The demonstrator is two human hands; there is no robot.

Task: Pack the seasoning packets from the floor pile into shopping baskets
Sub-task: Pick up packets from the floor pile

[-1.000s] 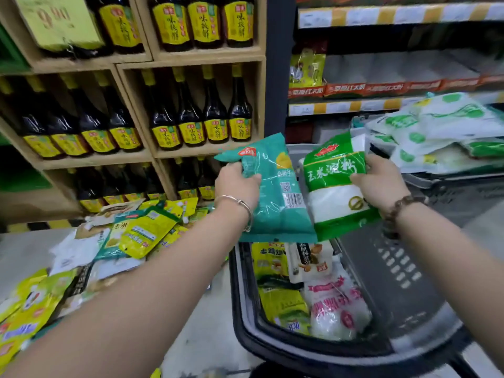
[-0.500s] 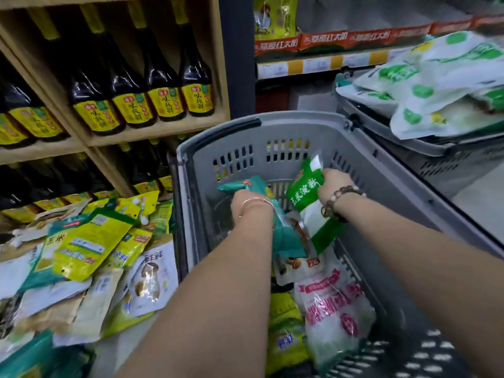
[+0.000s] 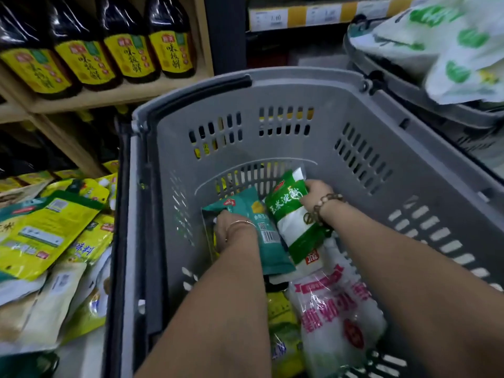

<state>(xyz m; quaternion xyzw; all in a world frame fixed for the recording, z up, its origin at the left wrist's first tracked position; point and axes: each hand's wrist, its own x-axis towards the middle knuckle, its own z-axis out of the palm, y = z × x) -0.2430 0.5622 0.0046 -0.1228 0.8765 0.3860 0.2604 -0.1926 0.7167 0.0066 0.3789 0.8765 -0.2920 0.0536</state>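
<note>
Both my hands reach deep into a grey shopping basket point(image 3: 286, 85). My left hand point(image 3: 231, 227) grips a teal packet point(image 3: 261, 227) near the basket's floor. My right hand point(image 3: 316, 195) holds a green-and-white starch packet point(image 3: 289, 211) by its upper edge, beside the teal one. Under and in front of them lie a white packet with red print point(image 3: 335, 315) and a yellow packet point(image 3: 281, 309). The floor pile of yellow, green and white seasoning packets point(image 3: 54, 241) lies left of the basket.
A wooden shelf point(image 3: 114, 91) with dark sauce bottles point(image 3: 128, 39) stands behind the pile. A second grey basket point(image 3: 403, 91), heaped with white-and-green bags point(image 3: 450, 47), sits at the upper right. A metal shelf with price tags point(image 3: 300, 15) runs along the back.
Both hands have lowered the teal and green packets from above the basket down to its bottom. My view has tilted down and closer to the basket.
</note>
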